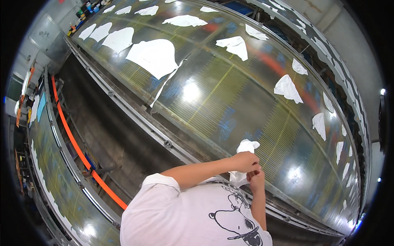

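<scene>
Both my hands are close together over the near edge of a long, glossy table (pixel 217 102). My left hand (pixel 245 161) is closed, its fingertips pinched, with a crumpled white cloth piece (pixel 247 145) showing above and below it. Just beneath it, my right hand (pixel 256 178) is closed too, its fingertips meeting those of the left at the cloth's edge. The exact spot of the pinch is partly hidden by the fingers. Farther left on the table, a large flat white cloth piece (pixel 152 57) lies beside a narrow white strip (pixel 166 87).
Several other white cut pieces (pixel 288 88) lie spread over the table. A metal rail (pixel 123 102) runs along its near edge. Across a dark aisle to the left are an orange strip (pixel 78 143) and a second table (pixel 61 172). Coloured containers (pixel 88 9) stand at the far left end.
</scene>
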`<control>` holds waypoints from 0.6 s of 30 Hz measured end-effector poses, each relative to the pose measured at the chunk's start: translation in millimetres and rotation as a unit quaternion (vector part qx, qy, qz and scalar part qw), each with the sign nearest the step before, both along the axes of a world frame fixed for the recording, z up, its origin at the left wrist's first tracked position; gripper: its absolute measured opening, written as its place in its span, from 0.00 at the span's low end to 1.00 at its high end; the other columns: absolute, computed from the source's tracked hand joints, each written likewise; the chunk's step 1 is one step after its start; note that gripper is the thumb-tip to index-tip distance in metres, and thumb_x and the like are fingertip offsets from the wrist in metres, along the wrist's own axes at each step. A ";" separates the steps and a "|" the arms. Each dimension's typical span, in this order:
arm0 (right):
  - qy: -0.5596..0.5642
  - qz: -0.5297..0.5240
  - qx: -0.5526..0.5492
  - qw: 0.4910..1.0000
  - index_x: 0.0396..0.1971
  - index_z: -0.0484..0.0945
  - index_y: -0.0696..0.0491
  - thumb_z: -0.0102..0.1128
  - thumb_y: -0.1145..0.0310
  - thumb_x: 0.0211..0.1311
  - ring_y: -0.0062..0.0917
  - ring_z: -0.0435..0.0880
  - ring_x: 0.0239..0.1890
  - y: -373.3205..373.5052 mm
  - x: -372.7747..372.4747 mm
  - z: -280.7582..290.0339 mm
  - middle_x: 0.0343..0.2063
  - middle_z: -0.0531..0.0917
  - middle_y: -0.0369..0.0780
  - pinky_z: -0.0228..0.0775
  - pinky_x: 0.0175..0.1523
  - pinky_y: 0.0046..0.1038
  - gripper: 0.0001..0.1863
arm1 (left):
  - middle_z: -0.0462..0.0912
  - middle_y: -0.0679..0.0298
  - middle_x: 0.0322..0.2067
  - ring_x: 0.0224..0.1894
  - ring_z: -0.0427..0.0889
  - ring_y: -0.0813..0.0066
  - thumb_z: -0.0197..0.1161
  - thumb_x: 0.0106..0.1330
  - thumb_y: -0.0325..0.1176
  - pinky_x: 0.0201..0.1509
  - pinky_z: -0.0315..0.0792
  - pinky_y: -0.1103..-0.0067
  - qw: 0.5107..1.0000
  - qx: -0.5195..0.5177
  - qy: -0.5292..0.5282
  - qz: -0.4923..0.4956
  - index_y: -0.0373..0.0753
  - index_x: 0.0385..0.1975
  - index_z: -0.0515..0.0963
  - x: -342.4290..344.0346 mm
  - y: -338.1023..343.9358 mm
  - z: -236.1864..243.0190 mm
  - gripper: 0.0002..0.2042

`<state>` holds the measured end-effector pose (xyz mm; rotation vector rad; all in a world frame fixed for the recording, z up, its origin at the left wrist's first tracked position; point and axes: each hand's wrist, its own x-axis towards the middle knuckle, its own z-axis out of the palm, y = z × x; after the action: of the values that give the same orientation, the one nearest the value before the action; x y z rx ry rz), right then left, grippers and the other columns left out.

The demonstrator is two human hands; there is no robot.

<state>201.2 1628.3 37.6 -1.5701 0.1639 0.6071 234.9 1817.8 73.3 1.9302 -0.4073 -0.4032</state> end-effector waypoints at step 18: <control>0.127 -0.216 0.225 0.942 0.39 0.75 0.47 0.49 0.58 0.79 0.12 0.66 0.15 22.1 -26.8 -9.1 0.26 0.77 0.30 0.52 0.16 0.18 0.11 | 0.85 0.61 0.44 0.34 0.77 0.84 0.58 0.77 0.37 0.39 0.75 0.83 0.897 -0.279 0.331 0.094 0.37 0.70 0.66 -13.4 -5.3 -42.1 0.25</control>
<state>174.4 1650.4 28.6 -0.9656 0.5145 0.4552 221.5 1812.5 31.2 1.1632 0.1130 -0.6960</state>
